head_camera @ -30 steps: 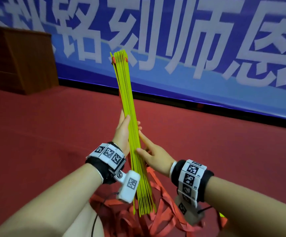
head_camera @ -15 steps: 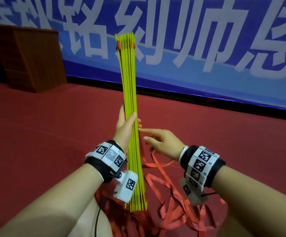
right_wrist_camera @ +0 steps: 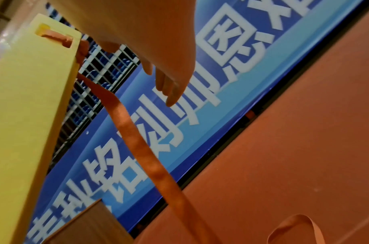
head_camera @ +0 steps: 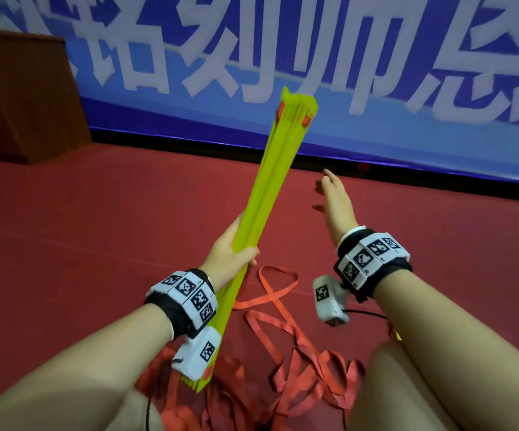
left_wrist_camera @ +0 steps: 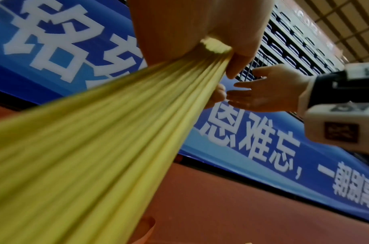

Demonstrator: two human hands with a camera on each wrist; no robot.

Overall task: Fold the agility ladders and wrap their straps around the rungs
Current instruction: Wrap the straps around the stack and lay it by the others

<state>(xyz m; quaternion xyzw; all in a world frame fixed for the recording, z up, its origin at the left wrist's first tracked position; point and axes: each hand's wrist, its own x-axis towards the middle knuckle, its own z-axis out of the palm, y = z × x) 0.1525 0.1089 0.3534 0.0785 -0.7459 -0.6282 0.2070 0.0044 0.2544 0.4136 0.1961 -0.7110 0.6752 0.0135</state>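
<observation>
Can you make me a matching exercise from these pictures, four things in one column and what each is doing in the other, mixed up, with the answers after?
Things
1. left hand
2. right hand
3. red straps
4. stack of yellow rungs

States
A. lying loose in loops on the red floor
B. held up at a tilt, top end leaning right
C. open, fingers straight, holding nothing
D. gripping the bundle low down

Pairs: 1-D, 2-C, 3-A, 4-B
</observation>
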